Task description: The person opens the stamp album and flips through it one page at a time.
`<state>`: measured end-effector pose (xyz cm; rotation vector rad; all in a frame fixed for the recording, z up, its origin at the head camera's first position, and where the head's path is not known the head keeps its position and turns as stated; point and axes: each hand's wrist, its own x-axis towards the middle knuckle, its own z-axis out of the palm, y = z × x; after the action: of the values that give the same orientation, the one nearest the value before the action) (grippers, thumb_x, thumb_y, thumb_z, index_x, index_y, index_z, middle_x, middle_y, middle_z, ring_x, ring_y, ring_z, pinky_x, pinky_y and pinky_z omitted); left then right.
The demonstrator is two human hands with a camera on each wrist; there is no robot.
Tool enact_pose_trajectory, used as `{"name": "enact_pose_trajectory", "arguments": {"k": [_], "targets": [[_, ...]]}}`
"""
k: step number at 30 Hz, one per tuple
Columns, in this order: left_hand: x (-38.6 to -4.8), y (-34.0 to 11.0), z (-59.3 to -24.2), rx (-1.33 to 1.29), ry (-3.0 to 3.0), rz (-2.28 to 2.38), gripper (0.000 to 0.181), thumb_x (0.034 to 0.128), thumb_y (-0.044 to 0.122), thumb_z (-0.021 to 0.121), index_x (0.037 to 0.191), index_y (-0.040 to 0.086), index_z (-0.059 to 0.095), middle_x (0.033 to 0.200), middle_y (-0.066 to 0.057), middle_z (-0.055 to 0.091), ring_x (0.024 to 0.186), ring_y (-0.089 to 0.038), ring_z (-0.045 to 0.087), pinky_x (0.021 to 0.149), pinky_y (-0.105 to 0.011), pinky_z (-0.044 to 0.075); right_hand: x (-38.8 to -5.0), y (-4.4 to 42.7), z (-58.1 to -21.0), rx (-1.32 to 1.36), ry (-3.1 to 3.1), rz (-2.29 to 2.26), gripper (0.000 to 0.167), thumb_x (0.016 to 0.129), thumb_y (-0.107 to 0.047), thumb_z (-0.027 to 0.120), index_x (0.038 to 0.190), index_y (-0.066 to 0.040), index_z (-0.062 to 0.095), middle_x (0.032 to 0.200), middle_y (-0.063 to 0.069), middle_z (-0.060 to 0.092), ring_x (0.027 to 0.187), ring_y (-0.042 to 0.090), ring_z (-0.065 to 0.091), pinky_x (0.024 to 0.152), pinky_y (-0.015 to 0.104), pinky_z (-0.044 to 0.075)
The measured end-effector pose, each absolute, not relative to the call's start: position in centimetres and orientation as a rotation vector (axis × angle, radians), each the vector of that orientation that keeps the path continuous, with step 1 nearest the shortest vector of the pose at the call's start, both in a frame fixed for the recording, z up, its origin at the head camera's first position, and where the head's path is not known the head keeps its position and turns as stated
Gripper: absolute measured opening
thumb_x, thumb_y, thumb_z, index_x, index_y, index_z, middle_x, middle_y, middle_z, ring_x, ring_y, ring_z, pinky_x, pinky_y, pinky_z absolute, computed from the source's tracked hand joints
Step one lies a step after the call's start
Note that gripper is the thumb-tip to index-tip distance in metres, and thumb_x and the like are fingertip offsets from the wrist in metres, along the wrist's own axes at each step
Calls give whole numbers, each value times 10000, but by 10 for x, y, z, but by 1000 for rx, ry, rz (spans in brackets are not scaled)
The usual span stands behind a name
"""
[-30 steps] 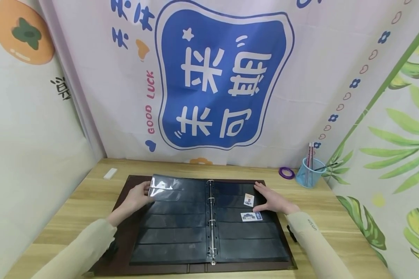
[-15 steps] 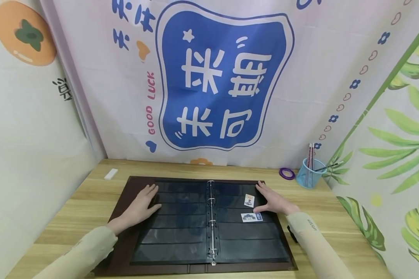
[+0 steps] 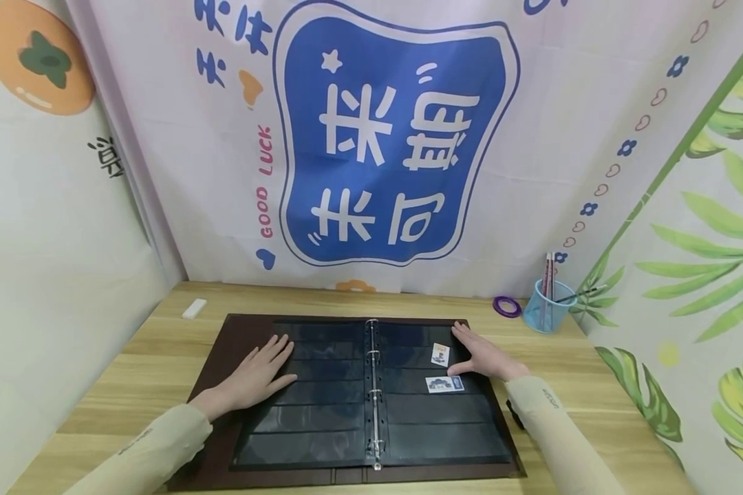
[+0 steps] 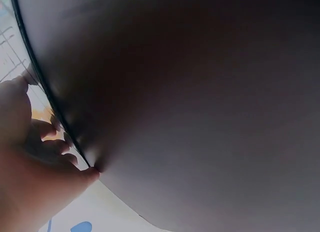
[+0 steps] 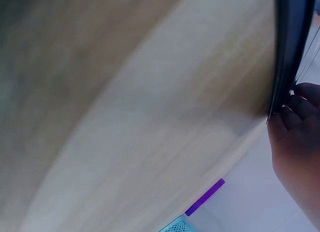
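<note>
A ring-binder album (image 3: 322, 416) with a brown cover and black strip-pocket pages lies spread on the table. My left hand (image 3: 254, 378) rests on the upper left of its left page, fingers extended. My right hand (image 3: 486, 353) lies at the upper right edge of the right page, its fingers stretched and thumb apart. Near that thumb lie two small picture stamps: an upright one (image 3: 440, 354) and, below it, a sideways one (image 3: 444, 383). In the left wrist view the left hand (image 4: 45, 167) touches the page edge. The right wrist view shows the right hand (image 5: 300, 137) at the album's edge.
Behind the album, at the right, stand a blue mesh pen cup (image 3: 547, 309) with pencils and a purple tape ring (image 3: 507, 306). A white block (image 3: 195, 308) sits at the back left of the wooden table (image 3: 124, 364). A printed cloth hangs behind.
The left page, lifted at its corner in the left hand a second ago, now lies flat. The left hand has let go of it and moved rightward onto it. The right hand stays put.
</note>
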<state>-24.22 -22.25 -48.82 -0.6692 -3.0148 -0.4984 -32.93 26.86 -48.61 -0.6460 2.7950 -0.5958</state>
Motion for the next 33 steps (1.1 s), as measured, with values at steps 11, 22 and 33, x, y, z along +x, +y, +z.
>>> {"name": "enact_pose_trajectory", "arguments": {"k": [11,22,33], "targets": [[-242,-224,-490,-667,-3013,-471,707,997,437,544,1518,-7,366,1602,-249,291,1487,-456,258,1147,-681,248,-330,268,-487,-679,2811,-583,1090,791,-537,767,1548,48,246,1637,257,168,1512,451,184,1196,612,230],[-242,-223,-491,-677,-3006,-464,709,999,448,536,1515,-9,370,1603,-249,290,1481,-459,270,1140,-683,256,-329,268,-485,-656,2817,-558,1105,795,-535,765,1539,82,230,1625,298,153,1501,480,179,1195,619,220],[-244,-223,-494,-672,-2999,-447,713,998,445,541,1516,-12,365,1599,-253,294,1483,-451,273,1139,-683,260,-330,266,-484,-677,2858,-544,1091,749,-570,776,1518,58,323,1602,268,271,1481,452,277,1183,588,281]]}}
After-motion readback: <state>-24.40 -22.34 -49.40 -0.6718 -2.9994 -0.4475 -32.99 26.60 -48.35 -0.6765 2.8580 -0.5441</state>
